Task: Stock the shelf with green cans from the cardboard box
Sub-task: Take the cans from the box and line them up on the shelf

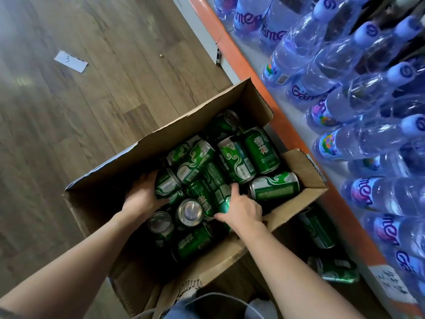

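Note:
An open cardboard box (110, 194) stands on the floor with several green cans lying jumbled inside. My left hand (142, 194) reaches in and grips a green can (166, 184) at the left of the pile. My right hand (241, 209) curls round another green can (208, 201) near the middle. More cans (264, 149) lie at the far side of the box. Two green cans (318, 229) stand on the dark low shelf under the orange shelf edge (287, 134), to the right of the box.
Shrink-wrapped packs of clear water bottles (345, 111) with blue caps fill the shelf above the orange edge. A white paper label (71, 61) lies on the wooden floor at the far left. The box's right flap (308, 176) leans toward the shelf.

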`<state>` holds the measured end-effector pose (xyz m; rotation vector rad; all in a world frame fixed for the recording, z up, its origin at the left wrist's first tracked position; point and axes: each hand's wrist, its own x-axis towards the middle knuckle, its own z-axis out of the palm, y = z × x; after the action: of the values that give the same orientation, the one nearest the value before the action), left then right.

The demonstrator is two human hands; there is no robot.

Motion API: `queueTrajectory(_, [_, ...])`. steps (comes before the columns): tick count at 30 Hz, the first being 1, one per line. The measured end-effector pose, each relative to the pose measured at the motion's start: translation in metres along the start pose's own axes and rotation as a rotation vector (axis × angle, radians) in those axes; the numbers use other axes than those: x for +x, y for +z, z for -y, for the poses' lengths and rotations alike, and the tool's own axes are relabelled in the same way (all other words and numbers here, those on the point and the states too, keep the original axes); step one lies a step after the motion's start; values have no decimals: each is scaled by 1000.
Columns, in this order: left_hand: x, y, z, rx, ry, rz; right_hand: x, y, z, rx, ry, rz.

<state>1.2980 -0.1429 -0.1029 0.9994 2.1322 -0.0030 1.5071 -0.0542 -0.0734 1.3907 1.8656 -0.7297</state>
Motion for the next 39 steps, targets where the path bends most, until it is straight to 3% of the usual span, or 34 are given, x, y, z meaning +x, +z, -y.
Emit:
queueTrajectory(8, [-22, -15, -8, 125, 54, 24, -19, -19, 5, 16, -49, -11])
queueTrajectory(14, [-62, -65, -38, 191, 132, 71, -63, -69, -5, 37, -71, -54])
queueTrajectory(26, [-194, -238, -132, 214, 285, 3, -234, -234, -28, 13, -139, -218])
queueTrajectory(39, [-331, -437, -269, 298, 606, -169, -439, -415, -56, -26, -154, -472])
